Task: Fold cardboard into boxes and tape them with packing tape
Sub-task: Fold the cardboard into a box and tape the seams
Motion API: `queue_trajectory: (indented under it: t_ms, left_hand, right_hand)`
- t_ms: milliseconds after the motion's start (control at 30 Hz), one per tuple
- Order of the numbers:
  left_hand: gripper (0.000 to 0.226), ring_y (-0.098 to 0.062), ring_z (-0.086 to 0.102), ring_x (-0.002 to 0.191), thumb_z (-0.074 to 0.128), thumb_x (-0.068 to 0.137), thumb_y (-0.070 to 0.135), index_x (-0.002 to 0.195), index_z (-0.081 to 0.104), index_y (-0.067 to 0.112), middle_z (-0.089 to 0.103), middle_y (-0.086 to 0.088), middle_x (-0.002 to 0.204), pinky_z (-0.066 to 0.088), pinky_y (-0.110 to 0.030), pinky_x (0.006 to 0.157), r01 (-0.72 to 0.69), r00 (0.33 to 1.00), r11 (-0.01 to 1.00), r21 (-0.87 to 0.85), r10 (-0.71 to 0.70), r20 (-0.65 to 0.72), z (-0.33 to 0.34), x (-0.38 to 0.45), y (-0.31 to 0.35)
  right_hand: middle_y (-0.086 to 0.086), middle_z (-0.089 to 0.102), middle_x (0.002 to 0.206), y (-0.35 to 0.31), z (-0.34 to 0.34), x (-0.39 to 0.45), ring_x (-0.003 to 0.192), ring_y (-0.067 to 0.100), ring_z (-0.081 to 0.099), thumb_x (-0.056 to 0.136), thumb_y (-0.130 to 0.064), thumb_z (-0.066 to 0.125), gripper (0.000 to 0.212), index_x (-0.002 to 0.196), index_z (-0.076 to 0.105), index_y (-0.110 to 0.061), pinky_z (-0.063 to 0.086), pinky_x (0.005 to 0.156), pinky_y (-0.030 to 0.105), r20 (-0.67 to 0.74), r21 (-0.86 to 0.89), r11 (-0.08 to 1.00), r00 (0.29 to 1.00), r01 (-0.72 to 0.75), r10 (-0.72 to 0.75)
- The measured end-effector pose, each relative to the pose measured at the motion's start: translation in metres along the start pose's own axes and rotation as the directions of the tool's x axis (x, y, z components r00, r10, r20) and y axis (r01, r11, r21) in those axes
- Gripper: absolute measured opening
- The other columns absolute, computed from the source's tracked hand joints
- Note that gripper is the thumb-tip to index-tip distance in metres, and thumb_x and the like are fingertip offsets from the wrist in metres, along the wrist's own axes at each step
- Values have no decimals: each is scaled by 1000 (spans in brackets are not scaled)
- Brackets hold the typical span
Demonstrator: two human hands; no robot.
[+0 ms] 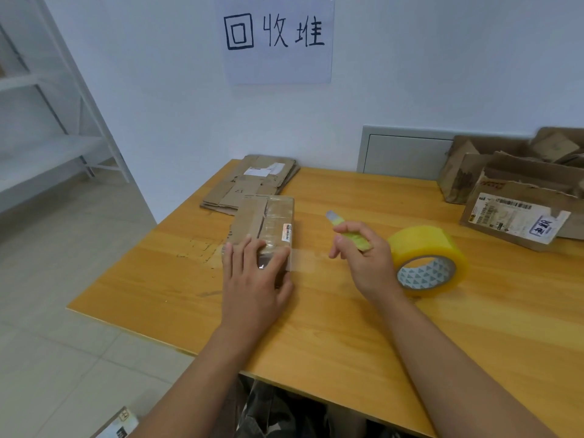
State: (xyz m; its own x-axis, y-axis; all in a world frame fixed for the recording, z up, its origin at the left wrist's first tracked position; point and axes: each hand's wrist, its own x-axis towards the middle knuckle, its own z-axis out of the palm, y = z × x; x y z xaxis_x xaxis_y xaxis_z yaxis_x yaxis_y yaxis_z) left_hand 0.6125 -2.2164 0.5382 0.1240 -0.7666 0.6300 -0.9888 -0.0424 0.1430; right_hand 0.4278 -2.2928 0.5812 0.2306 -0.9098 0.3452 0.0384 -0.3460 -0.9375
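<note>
Pressing flat-fingered on the small box [264,230], the left hand [256,279] smooths clear tape there. Right of the box, the right hand [363,257] grips a yellow-green cutter [349,230]; the tape roll [426,259] sits just beyond on the bench [347,327].

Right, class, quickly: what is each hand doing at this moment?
Left hand: open, fingers pressing flat on the taped box.
Right hand: curled round a yellow-green cutter.

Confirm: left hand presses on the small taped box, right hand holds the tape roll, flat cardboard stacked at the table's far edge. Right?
Not quite. In the head view the right hand holds a yellow-green cutter; the tape roll lies on the table beside it. The rest stands.
</note>
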Motion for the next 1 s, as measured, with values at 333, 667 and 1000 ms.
queue_trajectory:
  t_ms: [333, 667, 1000]
  left_hand:
    - [47, -33, 50, 123, 60, 82, 46, 122, 61, 20, 56, -8, 123, 23, -51, 115, -4, 1000, 997, 75, 3, 12, 1, 2, -1]
    - [49, -36, 50, 122, 76, 79, 45, 120, 65, 21, 59, -11, 123, 28, -55, 111, -68, 998, 979, 191, 69, 2, 1, 5, 1]
    - [40, -39, 51, 126, 60, 88, 38, 123, 66, 20, 62, -15, 125, 28, -55, 113, -199, 978, 942, 272, 207, 0, 1, 12, -5]
  right_hand:
    - [4, 68, 68, -2, -11, -1, 68, 13, 59, 82, -14, 55, 23, 100, 69, -16, 47, 66, 22, 208, 61, 996, 977, -70, 56]
    - [4, 71, 71, -3, -18, -2, 74, 16, 67, 92, 8, 58, 24, 97, 69, -12, 54, 76, 25, 248, 0, 999, 968, -35, 34]
    - [3, 77, 86, 2, -18, -1, 82, 16, 67, 83, -29, 64, 21, 102, 69, -21, 53, 86, 32, 351, -15, 997, 933, -82, 82]
